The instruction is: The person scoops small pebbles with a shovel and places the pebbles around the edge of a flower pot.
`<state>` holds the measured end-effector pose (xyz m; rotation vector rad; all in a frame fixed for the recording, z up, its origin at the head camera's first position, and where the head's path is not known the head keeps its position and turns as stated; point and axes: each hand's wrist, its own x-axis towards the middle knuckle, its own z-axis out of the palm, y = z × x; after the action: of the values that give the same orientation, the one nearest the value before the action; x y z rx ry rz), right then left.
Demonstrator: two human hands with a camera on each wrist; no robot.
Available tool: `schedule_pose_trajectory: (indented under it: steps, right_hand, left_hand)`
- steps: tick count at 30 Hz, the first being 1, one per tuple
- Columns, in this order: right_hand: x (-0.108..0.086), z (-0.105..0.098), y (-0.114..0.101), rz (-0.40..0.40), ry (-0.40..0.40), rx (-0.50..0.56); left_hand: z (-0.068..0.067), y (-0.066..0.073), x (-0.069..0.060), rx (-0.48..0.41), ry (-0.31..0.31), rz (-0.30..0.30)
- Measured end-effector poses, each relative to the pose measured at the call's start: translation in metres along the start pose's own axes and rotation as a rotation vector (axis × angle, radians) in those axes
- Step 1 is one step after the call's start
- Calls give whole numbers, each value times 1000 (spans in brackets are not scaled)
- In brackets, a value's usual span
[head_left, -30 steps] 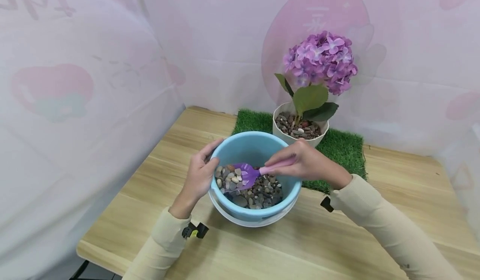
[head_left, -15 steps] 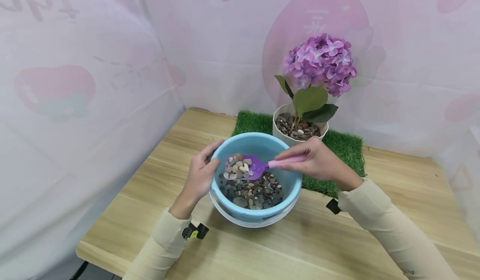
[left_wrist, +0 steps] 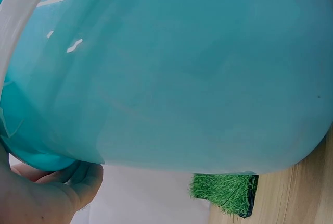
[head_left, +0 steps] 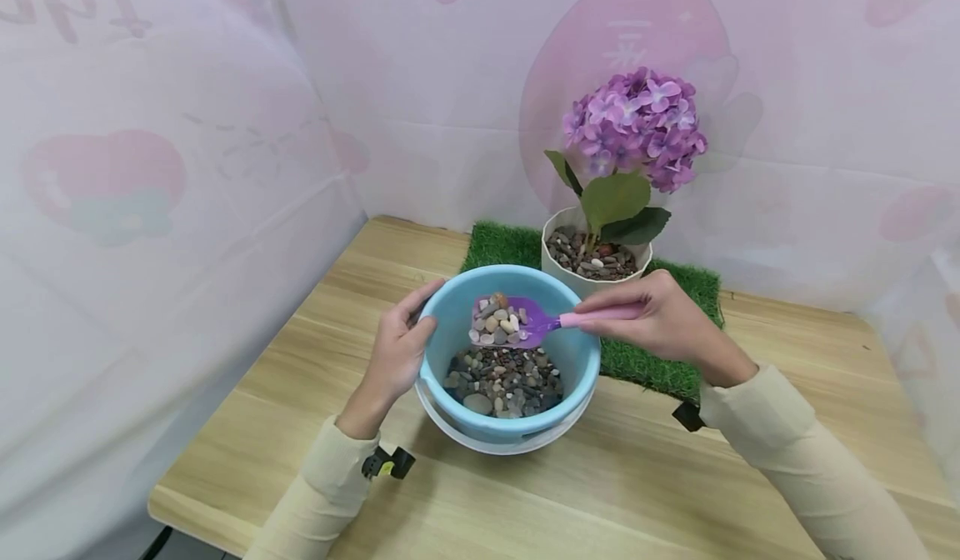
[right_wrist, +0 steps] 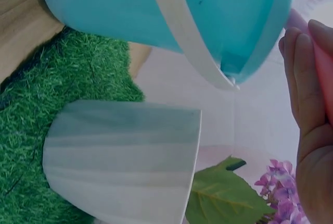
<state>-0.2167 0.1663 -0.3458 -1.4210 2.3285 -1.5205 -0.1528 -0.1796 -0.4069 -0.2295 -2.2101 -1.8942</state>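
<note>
A light blue bucket with a white handle stands on the table, dark mixed pebbles covering its bottom. My left hand grips the bucket's left rim, thumb on the near side of the edge. Between the fingers and thumb of my right hand is the pink handle of a small toy shovel. Its purple blade is level inside the bucket's upper part, above the pebble bed, and bears a heap of paler pebbles.
Behind the bucket, a white pot with a purple hydrangea and pebbles stands on a green turf mat. The wooden table meets a printed white cloth at the back and left.
The shovel has risen out of the pebbles with a heap on its blade and moved right with my right hand. My left hand keeps its hold on the rim.
</note>
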Motion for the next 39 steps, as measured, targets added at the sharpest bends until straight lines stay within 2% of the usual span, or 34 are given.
schedule_pose_trajectory:
  steps: [11,21,34,39]
  right_hand:
    - [-15,-17,-8,41,54,-38]
    - [-29,-35,-10,66,54,-70]
    - [-47,-58,-19,190,155,-109]
    - [-51,-66,-17,163,178,-110]
  left_hand:
    - [-2,-2,-1,7,-5,12]
    - [-1,-1,-1,2,-1,13]
    - [-1,-1,0,3,-10,28]
    - [-1,-2,0,0,-14,32]
